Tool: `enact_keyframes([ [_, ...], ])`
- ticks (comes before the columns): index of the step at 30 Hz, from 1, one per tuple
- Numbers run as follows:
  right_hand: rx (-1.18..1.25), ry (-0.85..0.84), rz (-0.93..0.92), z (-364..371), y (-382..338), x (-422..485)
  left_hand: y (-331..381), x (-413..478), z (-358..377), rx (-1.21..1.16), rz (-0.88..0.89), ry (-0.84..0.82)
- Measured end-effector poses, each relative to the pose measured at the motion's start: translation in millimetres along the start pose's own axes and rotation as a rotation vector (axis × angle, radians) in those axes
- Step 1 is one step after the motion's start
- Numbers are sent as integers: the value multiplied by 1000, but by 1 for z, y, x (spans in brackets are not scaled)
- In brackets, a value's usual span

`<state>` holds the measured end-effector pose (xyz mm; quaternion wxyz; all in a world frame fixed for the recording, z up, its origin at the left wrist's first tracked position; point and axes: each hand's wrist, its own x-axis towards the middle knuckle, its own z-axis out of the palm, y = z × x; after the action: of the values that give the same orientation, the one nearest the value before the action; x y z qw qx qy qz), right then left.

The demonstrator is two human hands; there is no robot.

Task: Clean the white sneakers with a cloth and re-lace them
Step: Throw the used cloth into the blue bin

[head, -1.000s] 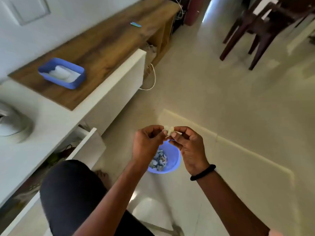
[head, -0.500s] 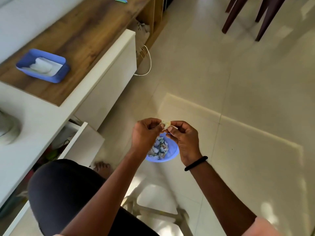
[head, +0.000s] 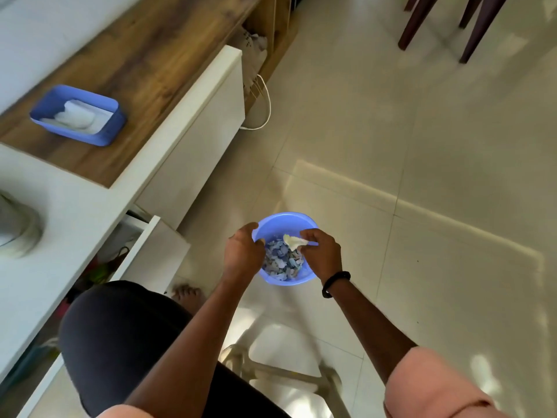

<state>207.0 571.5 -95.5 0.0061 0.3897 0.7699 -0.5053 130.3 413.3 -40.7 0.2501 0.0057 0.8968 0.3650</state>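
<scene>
With your right hand (head: pixel 322 256) pinching the pale scrap (head: pixel 293 241) and your left hand (head: pixel 242 251) curled, its hold unclear, drop it squarely into the floor bowl (head: pixel 284 221) before fetching the cloth (head: pixel 77 117) from the tray (head: pixel 99 138) on the tabletop (head: pixel 150 64).

The bowl (head: pixel 283 220) below you is light blue. The little bits (head: pixel 281 262) in it are blue, white and grey, all mixed up. The scrap (head: pixel 294 241) you pinch is pale yellow and white. The band (head: pixel 336 283) on your wrist is black. Your sleeve (head: pixel 428 384) is pink. Your knee (head: pixel 120 336) is dressed in very dark grey. The box (head: pixel 45 116) is blue too, with a white thing (head: pixel 78 116) inside. The shelf top (head: pixel 150 55) is brown wood with darker streaks. The cabinet (head: pixel 193 131) is white. The floor (head: pixel 391 131) is cream tiles. The chair legs (head: pixel 479 28) are dark brown.
</scene>
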Motion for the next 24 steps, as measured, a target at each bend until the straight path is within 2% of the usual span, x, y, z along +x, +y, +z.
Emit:
enact_keyframes([
  [6,-16,134,-62,-11,15,6,0,-1,-2,29,51,-12],
  [10,-43,149,-113,-16,6,6,3,-3,-2,49,131,-8],
  [13,-204,164,-306,-14,-1,3,3,-2,0,98,208,-30],
  [16,-543,211,-493,-8,-10,4,5,-1,2,211,279,-10],
  [19,-776,227,-512,0,-29,-3,13,-6,2,389,379,158],
  [24,-804,277,-535,6,-57,-12,27,-12,-5,501,453,254],
])
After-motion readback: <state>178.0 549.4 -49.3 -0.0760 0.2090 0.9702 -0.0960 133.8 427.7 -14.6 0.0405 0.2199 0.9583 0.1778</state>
